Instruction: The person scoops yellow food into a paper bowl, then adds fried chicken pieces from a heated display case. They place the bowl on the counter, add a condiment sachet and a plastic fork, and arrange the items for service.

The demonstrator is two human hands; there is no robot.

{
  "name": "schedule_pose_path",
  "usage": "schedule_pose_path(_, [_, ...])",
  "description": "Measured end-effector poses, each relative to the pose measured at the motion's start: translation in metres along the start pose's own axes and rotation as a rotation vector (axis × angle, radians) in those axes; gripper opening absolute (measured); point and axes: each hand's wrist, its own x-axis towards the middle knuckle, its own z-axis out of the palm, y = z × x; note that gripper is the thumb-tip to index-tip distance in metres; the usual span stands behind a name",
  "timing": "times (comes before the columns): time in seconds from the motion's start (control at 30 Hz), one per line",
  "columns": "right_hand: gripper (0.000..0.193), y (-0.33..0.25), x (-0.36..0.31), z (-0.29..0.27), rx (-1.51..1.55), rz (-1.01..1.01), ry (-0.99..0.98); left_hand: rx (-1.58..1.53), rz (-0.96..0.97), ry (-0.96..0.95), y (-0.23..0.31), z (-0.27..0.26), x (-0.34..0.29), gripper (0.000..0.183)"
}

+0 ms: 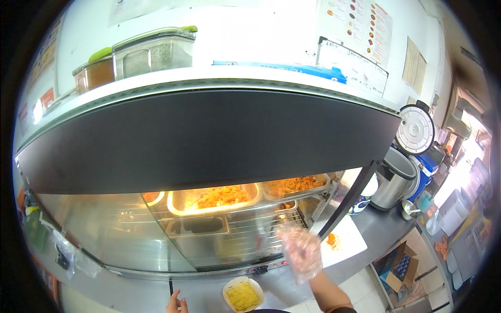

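Observation:
My right hand (302, 254), in a clear plastic glove, is raised at the right end of a glass-fronted food warmer (209, 141). Glare on the crinkled glove hides how its fingers lie. At the lower edge shows part of my bare left hand (177, 302), fingers apart and nothing in them. Between the hands, on the steel counter (141, 292), stands a white paper food tub (243, 294) filled with yellow food, probably rice. Behind the glass, a metal tray (214, 201) holds orange-brown food pieces; a second tray (295, 185) beside it holds darker ones.
Right of the warmer lies a white cutting board (344, 241) with orange scraps. Farther right stands a large steel rice cooker (392, 180), lid raised, near a small metal bowl (409, 209). Lidded clear tubs (154, 52) and a flat blue box (282, 69) rest on the warmer's top.

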Motion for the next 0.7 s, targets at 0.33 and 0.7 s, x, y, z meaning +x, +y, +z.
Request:
schedule_pose_path(0.33, [0.03,0.082,0.24,0.045,-0.894,0.443,-0.573,0.026,-0.023,0.021,0.005,-0.009,-0.029,0.027])
schedule_pose_path(0.7, [0.03,0.132,0.243,0.019,-0.785,0.643,-0.63,0.101,-0.29,0.133,-0.03,-0.028,-0.088,0.031])
